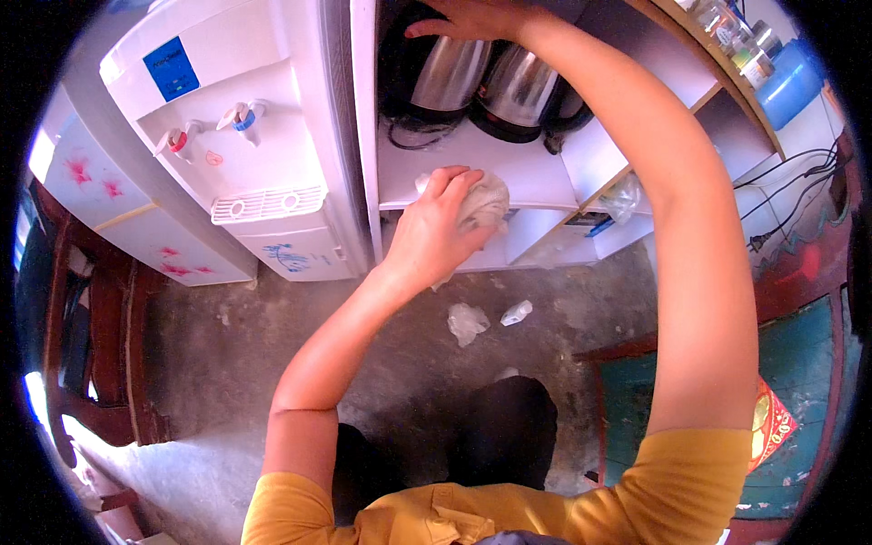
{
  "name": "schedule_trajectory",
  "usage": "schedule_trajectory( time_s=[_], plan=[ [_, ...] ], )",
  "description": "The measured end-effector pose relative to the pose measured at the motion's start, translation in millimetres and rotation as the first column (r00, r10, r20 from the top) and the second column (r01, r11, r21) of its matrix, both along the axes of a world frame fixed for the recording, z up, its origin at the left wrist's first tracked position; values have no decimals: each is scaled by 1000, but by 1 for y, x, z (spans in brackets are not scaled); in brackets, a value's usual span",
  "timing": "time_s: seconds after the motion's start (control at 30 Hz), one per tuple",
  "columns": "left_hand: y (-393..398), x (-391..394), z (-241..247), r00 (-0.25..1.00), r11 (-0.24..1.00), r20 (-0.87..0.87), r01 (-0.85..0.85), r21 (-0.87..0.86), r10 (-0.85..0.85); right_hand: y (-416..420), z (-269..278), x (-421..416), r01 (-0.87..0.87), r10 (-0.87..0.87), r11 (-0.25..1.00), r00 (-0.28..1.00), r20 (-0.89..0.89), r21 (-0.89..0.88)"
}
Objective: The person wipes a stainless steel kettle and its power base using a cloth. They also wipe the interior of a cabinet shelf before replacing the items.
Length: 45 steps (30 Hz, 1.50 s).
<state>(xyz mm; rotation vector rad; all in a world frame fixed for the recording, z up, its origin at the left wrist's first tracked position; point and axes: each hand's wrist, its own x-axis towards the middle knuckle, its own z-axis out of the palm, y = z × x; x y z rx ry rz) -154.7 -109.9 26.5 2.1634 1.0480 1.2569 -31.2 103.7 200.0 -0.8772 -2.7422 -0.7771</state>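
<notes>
My left hand point(439, 231) grips a crumpled pale cloth point(487, 201) at the front edge of a white cabinet shelf point(477, 160). Two steel electric kettles with black bases, one on the left point(449, 75) and one on the right point(521, 92), stand side by side on that shelf. A dark cord point(419, 136) lies by the left kettle. My right hand point(470, 19) reaches over the tops of the kettles at the upper edge of the view, its fingers spread apart; whether it touches a kettle is hidden.
A white water dispenser point(231, 157) stands left of the cabinet. On the concrete floor lie a crumpled plastic bag point(467, 323) and a small white bottle point(516, 313). Glass jars point(732, 41) and a blue container point(790, 85) are on the cabinet top. Cables point(797, 184) hang at right, above a green wooden surface point(797, 354).
</notes>
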Motion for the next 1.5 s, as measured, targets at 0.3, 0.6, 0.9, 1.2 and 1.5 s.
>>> schedule_trajectory(
  time_s=[0.3,0.6,0.9,1.2,1.5],
  plan=[
    [-9,2,6,997,997,15,82,-11,-82,12,8,-5,-130,143,986,981,131,-102],
    [-15,0,4,993,994,-34,111,-21,-112,9,26,-2,-90,103,983,992,74,-161],
    [-19,9,-9,983,986,-125,123,-114,-137,13,4,-1,89,-93,995,991,-92,-50],
    [-18,29,-13,971,980,-158,166,-111,-182,29,-54,-8,-76,186,947,921,-342,311],
    [-15,28,-18,968,980,-168,173,-97,-187,-34,-69,-14,-23,187,930,888,-420,366]
  ],
)
